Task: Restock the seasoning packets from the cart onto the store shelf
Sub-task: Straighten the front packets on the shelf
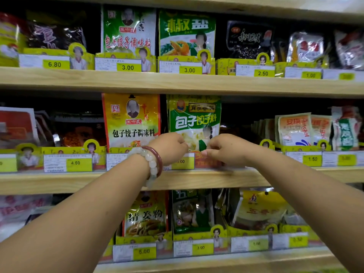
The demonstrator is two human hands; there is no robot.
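Note:
A green and white seasoning packet [194,119] stands upright in its slot on the middle shelf [197,178]. My left hand [170,146], with bead bracelets on the wrist, grips the packet's lower left edge with curled fingers. My right hand [222,149] pinches its lower right edge just above the yellow display tray. The packet's bottom is hidden behind both hands. An orange and yellow seasoning packet [132,121] stands right beside it on the left.
Wooden shelves above and below hold more packets in yellow trays with price tags. A price tag [183,161] sits under my hands. White yeast packets [295,130] stand to the right. The cart is out of view.

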